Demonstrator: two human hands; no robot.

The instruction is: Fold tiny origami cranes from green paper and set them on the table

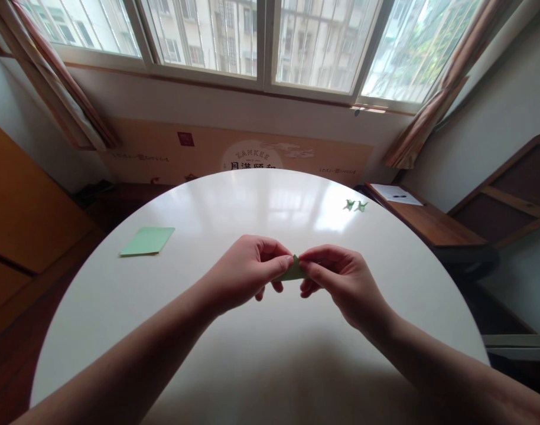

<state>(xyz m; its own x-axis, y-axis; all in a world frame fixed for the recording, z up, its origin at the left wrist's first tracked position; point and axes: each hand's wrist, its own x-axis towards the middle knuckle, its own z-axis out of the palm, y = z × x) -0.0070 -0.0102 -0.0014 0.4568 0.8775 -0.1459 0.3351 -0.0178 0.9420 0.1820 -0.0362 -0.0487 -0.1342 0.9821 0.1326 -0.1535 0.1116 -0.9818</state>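
Note:
A small piece of folded green paper [292, 272] is held up between my two hands, above the middle of the white table. My left hand [256, 265] pinches its left side between thumb and fingers. On the other side my right hand [334, 271] grips the paper's right edge near the top, thumb towards me. A pointed corner of the paper sticks up between the two thumbs. Fingers hide much of its outline, so its full folded shape does not show.
Light green square paper [146, 241] lies at the left of the round white table [234, 366]. Two small folded green paper figures [355, 205] stand near the far right rim. Beyond them, a wooden side table [451, 221] bears a white sheet [394, 194] with a pen.

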